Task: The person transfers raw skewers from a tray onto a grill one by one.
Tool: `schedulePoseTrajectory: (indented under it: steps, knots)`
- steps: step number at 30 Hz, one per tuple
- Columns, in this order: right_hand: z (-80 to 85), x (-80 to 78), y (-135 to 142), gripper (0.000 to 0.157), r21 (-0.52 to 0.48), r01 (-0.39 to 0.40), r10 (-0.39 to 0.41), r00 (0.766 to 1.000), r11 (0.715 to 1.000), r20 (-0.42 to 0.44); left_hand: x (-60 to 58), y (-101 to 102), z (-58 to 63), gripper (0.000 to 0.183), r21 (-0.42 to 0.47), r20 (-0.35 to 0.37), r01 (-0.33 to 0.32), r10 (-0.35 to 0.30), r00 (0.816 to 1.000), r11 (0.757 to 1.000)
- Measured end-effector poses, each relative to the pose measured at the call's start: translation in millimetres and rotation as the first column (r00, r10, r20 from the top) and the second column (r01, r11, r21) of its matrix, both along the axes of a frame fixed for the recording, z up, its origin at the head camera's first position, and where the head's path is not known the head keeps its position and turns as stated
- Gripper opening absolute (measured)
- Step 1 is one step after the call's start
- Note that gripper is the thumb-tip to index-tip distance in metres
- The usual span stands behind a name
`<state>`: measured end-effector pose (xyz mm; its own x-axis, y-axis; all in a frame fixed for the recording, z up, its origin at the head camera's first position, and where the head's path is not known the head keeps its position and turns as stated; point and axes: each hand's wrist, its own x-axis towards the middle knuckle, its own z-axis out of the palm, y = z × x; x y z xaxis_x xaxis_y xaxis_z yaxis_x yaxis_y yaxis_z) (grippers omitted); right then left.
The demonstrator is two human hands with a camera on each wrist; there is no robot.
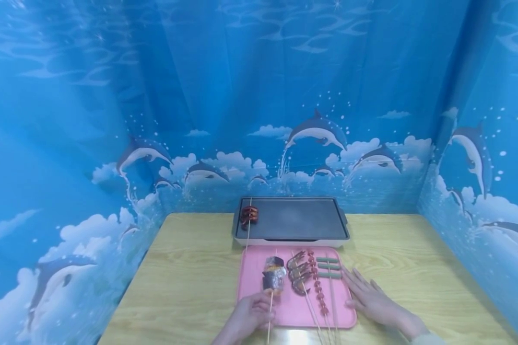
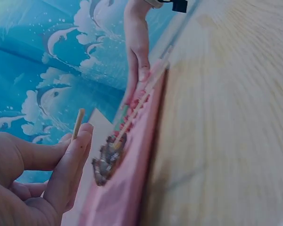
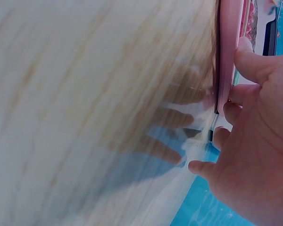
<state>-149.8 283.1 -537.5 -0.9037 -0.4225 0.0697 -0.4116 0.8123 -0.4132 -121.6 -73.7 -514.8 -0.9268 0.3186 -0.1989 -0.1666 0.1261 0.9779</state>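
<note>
Of the two hands, the left hand [image 1: 254, 314] pinches the stick of a silver-and-black skewer [image 1: 274, 278] between thumb and fingers, over the left part of a pink tray [image 1: 251, 268]; whether the food on it touches the tray cannot be told. The right hand [image 1: 373, 302] grips nothing: its fingers are spread and extended, with the thumb at the tray's right rim. Right of the held skewer, a shrimp skewer [image 1: 300, 275], a red skewer [image 1: 317, 282] of small pieces and a green skewer [image 1: 329, 268] with three bars lie side by side on the tray, their sticks reaching past its near edge. Just beyond the tray's far edge stands a dark, flat griddle [image 1: 302, 220] with a pale base. At its left end lies a reddish-brown skewer [image 1: 249, 218], its stick projecting over the front rim. Tray and griddle rest on a wood-grained surface [image 1: 190, 268], before blue curtains [image 1: 259, 96] printed with leaping dolphins and clouds.
</note>
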Motion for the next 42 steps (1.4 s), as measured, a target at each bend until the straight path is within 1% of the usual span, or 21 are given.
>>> schedulePoseTrajectory:
  steps: [5, 8, 10, 14, 19, 23, 26, 31, 35, 37, 39, 42]
  knots:
    - [-0.6, -0.1, 1, 0.063, -0.002, 0.006, -0.006, 1.0, 1.0, -0.009, -4.8, 2, 12.5, 0.031, 0.008, -0.052, -0.002, 0.003, 0.999, 1.0]
    - [-1.0, -0.1, 2, 0.063, -0.004, 0.005, -0.005, 1.0, 1.0, -0.014, -11.4, 2, 17.3, 0.03, 0.048, -0.062, -0.002, 0.005, 0.998, 0.999]
    - [-1.1, -0.1, 2, 0.063, -0.006, 0.003, -0.003, 1.0, 1.0, -0.017, -16.9, 3, 21.7, 0.03, 0.055, -0.079, -0.005, 0.01, 0.997, 0.998]
    - [-1.1, -0.1, 2, 0.063, -0.006, 0.003, -0.003, 1.0, 1.0, -0.027, -31.8, 4, 30.4, 0.032, 0.039, -0.14, 0.008, -0.003, 0.99, 0.999]
    - [-1.5, 0.5, 1, 0.062, -0.018, -0.001, 0.0, 0.999, 1.0, -0.032, -54.1, 6, 39.1, 0.034, 0.063, -0.169, 0.027, -0.016, 0.986, 0.998]
    - [-2.6, 1.2, 0, 0.062, -0.012, 0.002, -0.002, 0.999, 1.0, -0.051, -73.5, 8, 43.6, 0.034, 0.062, -0.194, 0.014, -0.002, 0.981, 0.998]
    - [-4.4, 1.2, 0, 0.062, -0.006, 0.003, -0.003, 0.998, 1.0, -0.059, -87.4, 10, 46.5, 0.031, 0.033, -0.211, -0.008, 0.015, 0.977, 0.999]
    - [-6.0, 0.9, 0, 0.062, -0.008, -0.009, 0.008, 0.998, 1.0, -0.057, -109.9, 14, 49.6, 0.03, -0.023, -0.209, -0.051, 0.045, 0.977, 0.998]
    - [-5.4, 1.4, 0, 0.062, -0.02, -0.015, 0.014, 0.997, 1.0, -0.077, -127.3, 17, 48.2, 0.031, -0.056, -0.193, -0.087, 0.075, 0.978, 0.995]
    - [-5.9, 1.5, 0, 0.062, -0.027, -0.015, 0.013, 0.996, 1.0, -0.087, -134.6, 19, 46.7, 0.03, -0.091, -0.194, -0.105, 0.086, 0.977, 0.99]
    - [-6.4, 1.5, 0, 0.062, -0.04, -0.022, 0.019, 0.996, 0.999, -0.083, -140.8, 19, 45.1, 0.029, -0.119, -0.207, -0.119, 0.092, 0.974, 0.986]
    - [-6.3, 0.6, 1, 0.062, -0.044, -0.017, 0.013, 0.998, 0.999, -0.069, -148.7, 19, 43.0, 0.027, -0.186, -0.252, -0.148, 0.099, 0.963, 0.971]
